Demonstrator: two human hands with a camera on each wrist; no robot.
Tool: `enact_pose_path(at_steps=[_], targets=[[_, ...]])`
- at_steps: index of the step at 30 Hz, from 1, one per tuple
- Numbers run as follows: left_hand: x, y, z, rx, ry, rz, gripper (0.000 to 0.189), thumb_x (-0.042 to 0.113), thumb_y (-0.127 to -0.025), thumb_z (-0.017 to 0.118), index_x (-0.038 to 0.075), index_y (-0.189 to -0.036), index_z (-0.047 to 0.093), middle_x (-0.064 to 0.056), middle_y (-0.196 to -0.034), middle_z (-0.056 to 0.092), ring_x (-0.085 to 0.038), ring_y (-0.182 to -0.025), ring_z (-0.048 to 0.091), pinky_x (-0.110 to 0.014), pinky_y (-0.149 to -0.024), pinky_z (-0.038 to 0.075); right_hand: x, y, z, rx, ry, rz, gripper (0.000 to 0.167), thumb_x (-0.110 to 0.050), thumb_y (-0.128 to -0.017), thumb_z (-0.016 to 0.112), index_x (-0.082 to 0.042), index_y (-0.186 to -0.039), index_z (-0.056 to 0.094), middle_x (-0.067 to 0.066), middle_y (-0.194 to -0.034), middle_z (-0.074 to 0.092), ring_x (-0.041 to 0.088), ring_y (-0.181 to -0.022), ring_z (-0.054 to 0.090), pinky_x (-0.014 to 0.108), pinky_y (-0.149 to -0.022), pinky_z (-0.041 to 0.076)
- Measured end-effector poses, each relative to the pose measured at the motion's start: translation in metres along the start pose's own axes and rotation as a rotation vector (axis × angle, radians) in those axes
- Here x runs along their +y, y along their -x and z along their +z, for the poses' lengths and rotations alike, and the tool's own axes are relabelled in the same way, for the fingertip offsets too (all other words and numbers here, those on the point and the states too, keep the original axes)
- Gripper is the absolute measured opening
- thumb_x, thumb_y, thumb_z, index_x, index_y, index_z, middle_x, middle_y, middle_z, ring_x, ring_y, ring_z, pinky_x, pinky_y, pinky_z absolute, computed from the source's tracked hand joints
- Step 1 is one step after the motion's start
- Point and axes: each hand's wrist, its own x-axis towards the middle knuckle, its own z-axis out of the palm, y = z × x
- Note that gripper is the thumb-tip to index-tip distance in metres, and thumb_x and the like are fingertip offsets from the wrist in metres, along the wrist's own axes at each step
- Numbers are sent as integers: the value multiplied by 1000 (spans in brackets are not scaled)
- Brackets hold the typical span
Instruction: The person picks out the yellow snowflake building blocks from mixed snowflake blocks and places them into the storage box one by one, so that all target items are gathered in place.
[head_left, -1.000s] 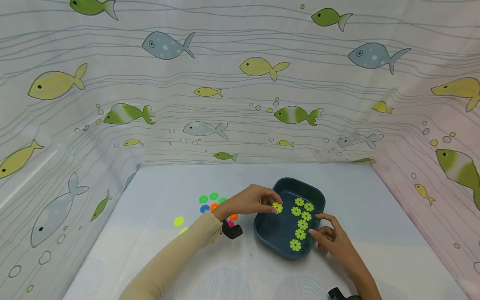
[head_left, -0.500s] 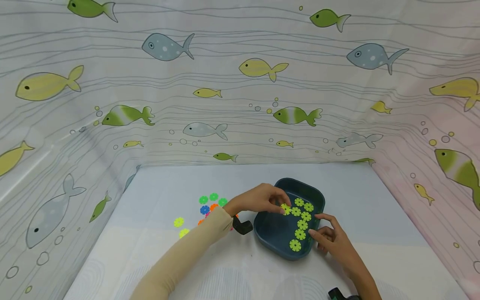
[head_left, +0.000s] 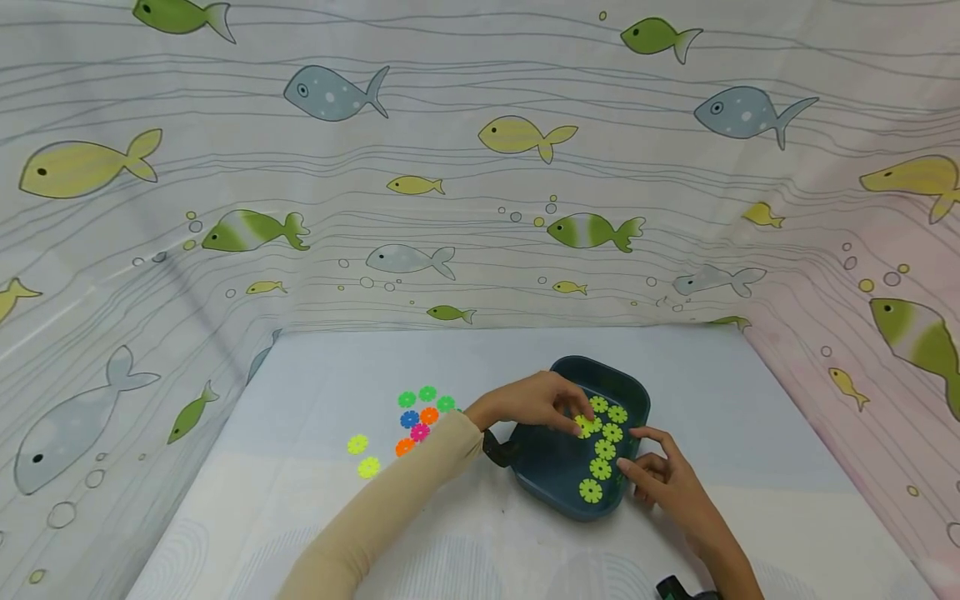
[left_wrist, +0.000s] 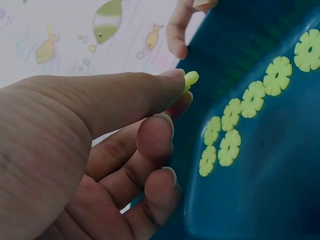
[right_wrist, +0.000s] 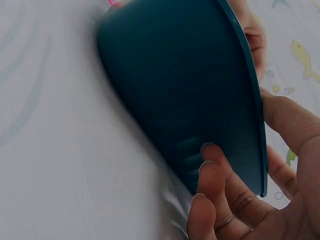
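My left hand [head_left: 542, 402] pinches a yellow notched building disc [left_wrist: 191, 80] between thumb and index finger. It is over the dark blue tray [head_left: 543, 475], close above the upper part of the disc layout. Inside the tray several matching yellow discs [head_left: 604, 450] lie flat in a line with a short branch at its upper end. At the tray's right side my right hand [head_left: 670, 482] holds the rim. Its thumb and index finger reach the rim, and the other fingers curl against the outer wall in the right wrist view.
Left of the tray, loose discs lie on the white table [head_left: 315, 375]: a green disc [head_left: 427, 393], a blue disc [head_left: 409, 420], a pink disc [head_left: 420, 432] and orange ones. Two yellow discs [head_left: 368, 467] lie further left. My left sleeve [head_left: 405, 508] covers part of the group.
My left hand has moved right and slightly down across the tray with the yellow disc, from the left side to beside the laid discs. My right hand and the tray have stayed put.
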Motion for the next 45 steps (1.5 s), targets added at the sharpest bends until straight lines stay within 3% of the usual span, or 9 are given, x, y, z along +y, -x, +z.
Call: enact_pose_path(at_steps=[9,20,31,38,45], targets=[[2,-11,4,-42,-21,0,23,15,-92,80,13,-114,73,10,-98,70,-4,-84,67,-22,-74,56,0,1,0,0,-10,11,67,-32,-98,73,-17,-150,34,15,-94,67,29,-71,61,37,-61,53],[-4,-22,11,-64,-30,-40,27,11,-90,81,8,-115,73,7,-97,70,-4,-79,68,-22,-71,56,3,0,0,-6,-9,19,67,-32,-98,72,-18,-151,34,15,-93,67,27,-70,60,36,-60,52],[-3,-32,16,-136,-74,-96,26,7,-91,79,5,-116,74,6,-92,72,-9,-74,69,-22,-65,56,3,0,0,-2,-6,23,67,-32,-98,73,-19,-150,34,14,-92,67,25,-69,59,35,-60,52],[-7,-37,17,-143,-119,-108,25,8,-90,80,6,-114,75,6,-88,70,-7,-70,66,-22,-63,55,5,0,-1,-8,-14,16,66,-32,-98,72,-20,-150,34,15,-93,66,25,-69,59,36,-59,51],[-12,-41,19,-147,-225,-104,25,11,-88,83,9,-112,77,7,-93,71,-1,-79,65,-17,-69,53,3,1,-1,-14,-14,22,66,-33,-98,72,-20,-151,33,15,-94,66,26,-70,59,37,-59,51]])
